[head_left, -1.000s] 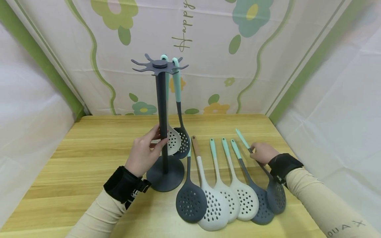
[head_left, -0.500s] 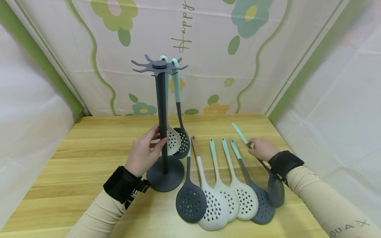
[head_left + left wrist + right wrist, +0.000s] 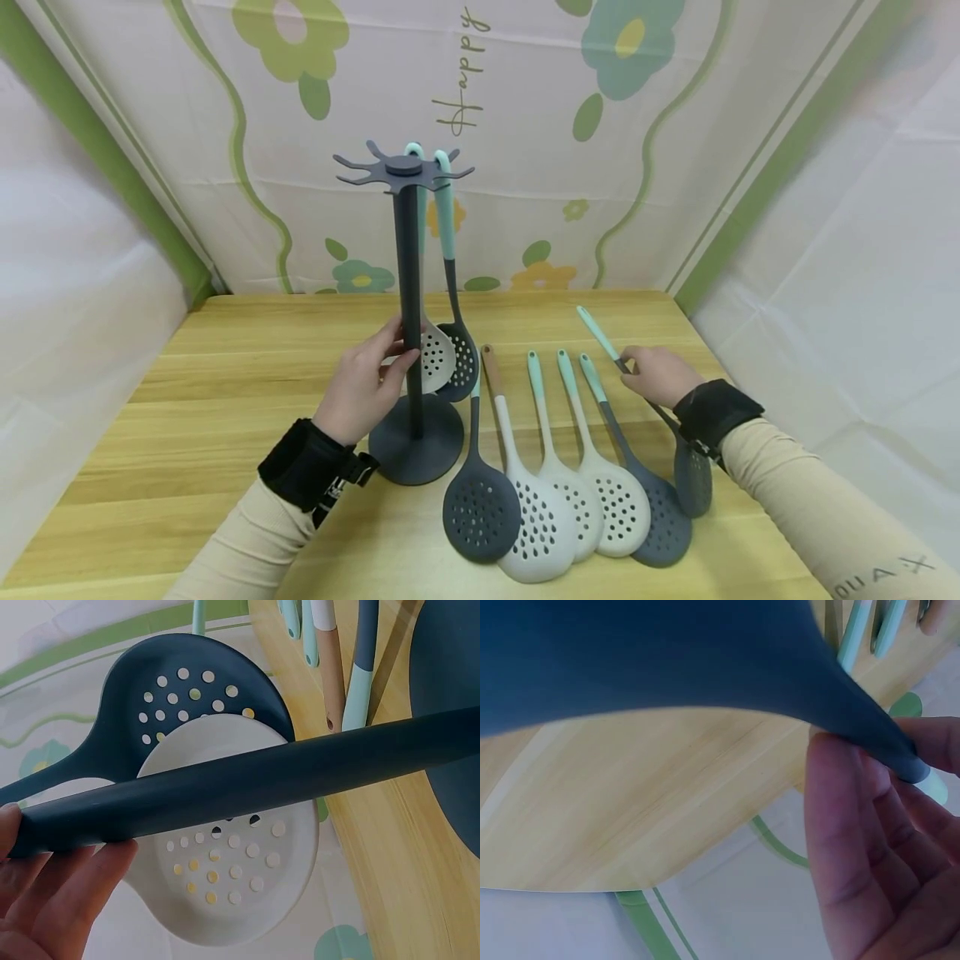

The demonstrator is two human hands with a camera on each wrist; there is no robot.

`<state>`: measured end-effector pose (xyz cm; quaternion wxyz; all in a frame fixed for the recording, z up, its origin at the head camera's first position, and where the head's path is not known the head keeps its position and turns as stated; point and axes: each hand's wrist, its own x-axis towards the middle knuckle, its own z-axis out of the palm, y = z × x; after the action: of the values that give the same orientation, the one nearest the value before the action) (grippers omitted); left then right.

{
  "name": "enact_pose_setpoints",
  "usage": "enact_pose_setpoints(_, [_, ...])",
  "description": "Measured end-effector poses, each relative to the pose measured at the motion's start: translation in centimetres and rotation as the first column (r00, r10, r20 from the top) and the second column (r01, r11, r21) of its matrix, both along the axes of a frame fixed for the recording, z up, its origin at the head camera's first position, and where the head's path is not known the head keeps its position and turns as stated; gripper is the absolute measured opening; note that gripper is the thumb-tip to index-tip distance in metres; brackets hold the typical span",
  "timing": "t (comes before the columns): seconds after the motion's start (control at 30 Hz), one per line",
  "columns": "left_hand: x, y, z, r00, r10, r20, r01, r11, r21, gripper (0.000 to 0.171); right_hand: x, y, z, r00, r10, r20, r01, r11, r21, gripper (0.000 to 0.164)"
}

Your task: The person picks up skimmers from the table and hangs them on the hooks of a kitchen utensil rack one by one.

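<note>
My left hand grips the pole of a dark utensil stand, thumb on one side and fingers on the other. Two skimmers hang from the stand's hooks: a white skimmer and a dark skimmer, both behind the pole in the left wrist view. Over at the right, my right hand pinches the dark shaft of a slotted ladle with a mint handle. Its mint end points up and left, and its bowl is tilted, partly behind the wrist. In the right wrist view the ladle's dark bowl fills the upper left.
Between the hands a row of utensils lies on the wooden table: a dark skimmer, a white slotted turner with a brown handle, two white skimmers and a dark slotted turner. A flowered cloth hangs behind.
My right hand has shifted slightly up and left with the slotted ladle; its mint end has moved the same way and its bowl has turned more edge-on. The left hand stays on the pole.
</note>
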<state>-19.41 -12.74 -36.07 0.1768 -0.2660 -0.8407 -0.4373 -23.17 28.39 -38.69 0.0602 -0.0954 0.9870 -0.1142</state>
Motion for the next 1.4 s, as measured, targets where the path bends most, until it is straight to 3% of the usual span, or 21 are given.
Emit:
enact_pose_setpoints(0.7, [0.0, 0.1, -0.2, 1.000, -0.008, -0.006, 0.008, 1.000, 0.013, 0.042, 0.5, -0.6, 1.2, 1.000, 0.018, -0.017, -0.018, 1.000, -0.016, 0.036])
enact_pose_setpoints(1.4, [0.0, 0.1, -0.2, 0.999, 0.010, -0.045, -0.010, 1.000, 0.004, 0.041, 1.4, -2.0, 2.4, 0.992, 0.046, -0.113, -0.045, 0.999, 0.007, 0.034])
